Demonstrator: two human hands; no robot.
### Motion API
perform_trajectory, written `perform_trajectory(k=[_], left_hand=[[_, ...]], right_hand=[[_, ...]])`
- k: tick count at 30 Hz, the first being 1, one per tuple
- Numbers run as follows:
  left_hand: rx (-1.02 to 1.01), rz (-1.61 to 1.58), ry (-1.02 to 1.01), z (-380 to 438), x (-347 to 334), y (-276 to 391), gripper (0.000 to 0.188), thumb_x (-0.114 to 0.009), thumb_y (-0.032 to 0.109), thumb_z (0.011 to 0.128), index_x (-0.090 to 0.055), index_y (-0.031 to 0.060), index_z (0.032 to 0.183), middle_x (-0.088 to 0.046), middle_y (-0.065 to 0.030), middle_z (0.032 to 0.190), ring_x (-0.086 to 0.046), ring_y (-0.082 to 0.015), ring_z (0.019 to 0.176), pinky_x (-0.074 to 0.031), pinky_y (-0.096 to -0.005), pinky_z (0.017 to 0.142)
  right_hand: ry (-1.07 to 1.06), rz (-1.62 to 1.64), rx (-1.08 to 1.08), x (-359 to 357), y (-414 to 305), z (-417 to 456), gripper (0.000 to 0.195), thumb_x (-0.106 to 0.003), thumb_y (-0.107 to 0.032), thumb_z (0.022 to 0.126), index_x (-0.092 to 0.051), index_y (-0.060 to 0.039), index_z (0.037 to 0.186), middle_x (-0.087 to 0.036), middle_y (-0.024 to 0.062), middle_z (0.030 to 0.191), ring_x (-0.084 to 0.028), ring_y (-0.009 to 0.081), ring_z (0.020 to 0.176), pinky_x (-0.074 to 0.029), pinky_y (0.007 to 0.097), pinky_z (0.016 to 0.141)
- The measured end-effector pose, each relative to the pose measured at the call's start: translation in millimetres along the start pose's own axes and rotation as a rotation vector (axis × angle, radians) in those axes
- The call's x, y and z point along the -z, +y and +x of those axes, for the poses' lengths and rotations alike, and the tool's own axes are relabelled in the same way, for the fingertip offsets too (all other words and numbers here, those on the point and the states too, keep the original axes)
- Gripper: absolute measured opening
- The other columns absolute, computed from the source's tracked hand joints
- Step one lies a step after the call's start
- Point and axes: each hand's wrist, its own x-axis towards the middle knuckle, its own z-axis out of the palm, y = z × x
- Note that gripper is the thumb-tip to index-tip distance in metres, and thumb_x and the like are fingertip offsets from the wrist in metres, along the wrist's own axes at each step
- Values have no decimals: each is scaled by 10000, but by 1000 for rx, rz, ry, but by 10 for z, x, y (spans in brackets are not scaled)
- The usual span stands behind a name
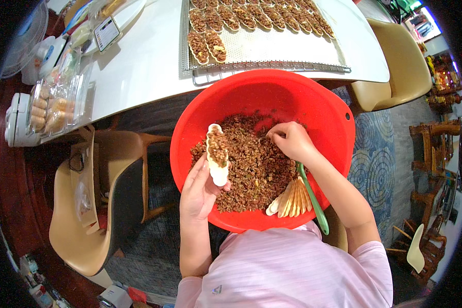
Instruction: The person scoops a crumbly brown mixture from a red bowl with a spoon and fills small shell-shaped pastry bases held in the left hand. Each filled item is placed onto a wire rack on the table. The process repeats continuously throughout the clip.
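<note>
A large red plastic basin (261, 82) holds a brown, grainy nut-like mixture (250, 177). Over its left part, my left hand (204, 184) holds a pale scalloped boat-shaped shell (218, 175), its upper part covered with the mixture and its lower end bare. My right hand (292, 140) is down at the mixture on the basin's right side, fingers curled together; whether they pinch some of it is hidden. A fanned stack of similar shells (294, 198) lies at the basin's near right. Beside it a green-handled utensil (313, 198) leans over the rim, its head hidden.
Beyond the basin, a perforated tray (261, 48) with rows of filled shells sits over a wire rack (215, 79) on the white table (138, 69). Plastic packs of baked goods (54, 109) stand at the table's left. Beige chairs (73, 215) (404, 61) flank the table.
</note>
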Motion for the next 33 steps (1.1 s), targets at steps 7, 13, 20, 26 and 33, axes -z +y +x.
perform_trajectory(k=[7,13,20,26,33], left_hand=[[-103,149,197,29,-130,34,378,-435,130,945,-396,5,1300,-558,-124,1165,-581,-201,972,-497,-336,821],[-76,116,116,184,-99,-72,313,-456,120,941,-454,10,1233,-571,-80,1142,-571,-153,1010,-479,-300,847],[-32,31,92,390,-299,-173,224,-475,135,938,-478,30,1135,-596,-103,1066,-614,-180,931,-529,-326,801],[0,-54,102,449,-366,-199,211,-517,147,923,-497,44,1106,-614,-91,1005,-627,-195,890,-536,-325,794],[-93,-111,161,471,-314,-258,216,-464,184,948,-564,34,1067,-627,-100,1003,-620,-186,904,-546,-309,782]], right_hand=[[-97,501,-209,247,-53,-38,167,-582,-155,851,-681,-34,912,-600,-28,689,-418,31,527,-330,203,472],[120,694,-84,407,-275,-286,137,-588,-83,841,-668,4,909,-624,19,754,-510,73,658,-396,224,585],[397,88,444,388,-668,-674,163,-627,15,745,-653,-9,905,-489,94,619,-502,215,525,-398,312,475],[491,-152,756,230,-552,-741,321,-655,21,638,-640,9,959,-400,40,595,-463,182,497,-385,306,428],[437,-222,798,192,-496,-888,400,-651,19,600,-636,23,1000,-361,25,579,-427,153,472,-361,292,412]])
